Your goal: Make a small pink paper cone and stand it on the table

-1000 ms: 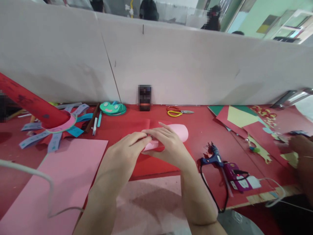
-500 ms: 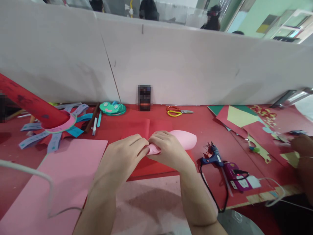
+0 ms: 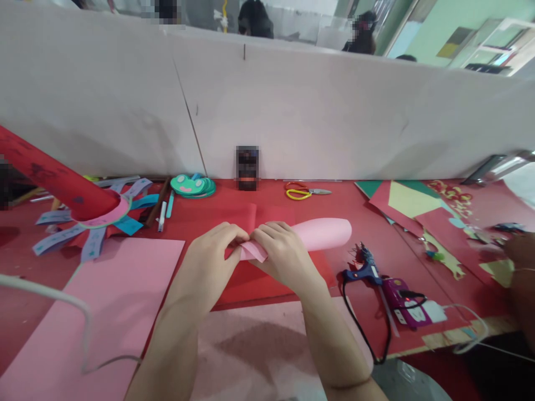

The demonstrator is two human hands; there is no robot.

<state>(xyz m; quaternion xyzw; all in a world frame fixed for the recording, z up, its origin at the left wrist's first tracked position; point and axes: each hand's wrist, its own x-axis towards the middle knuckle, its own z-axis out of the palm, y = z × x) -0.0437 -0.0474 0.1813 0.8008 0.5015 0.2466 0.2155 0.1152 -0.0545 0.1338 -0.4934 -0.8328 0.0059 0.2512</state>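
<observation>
A sheet of pink paper (image 3: 328, 233), curled into a loose roll, is held above the red paper (image 3: 251, 287) in the middle of the table. My left hand (image 3: 215, 253) pinches its left end, fingers closed. My right hand (image 3: 282, 250) wraps over the roll just beside it, and the wider curled end sticks out to the right past my knuckles. A small flap of pink shows between the two hands. My fingertips under the paper are hidden.
Right of my hands lie a blue glue gun (image 3: 364, 270) and a purple power box (image 3: 405, 303) with cables. Yellow-handled scissors (image 3: 307, 191) lie behind. A large pink sheet (image 3: 104, 301) and a red paper tube (image 3: 58, 175) are at left. Another person's hand (image 3: 520, 250) is far right.
My left hand has shifted slightly, showing more of the pink flap between the hands. The roll's free right end now reaches further right.
</observation>
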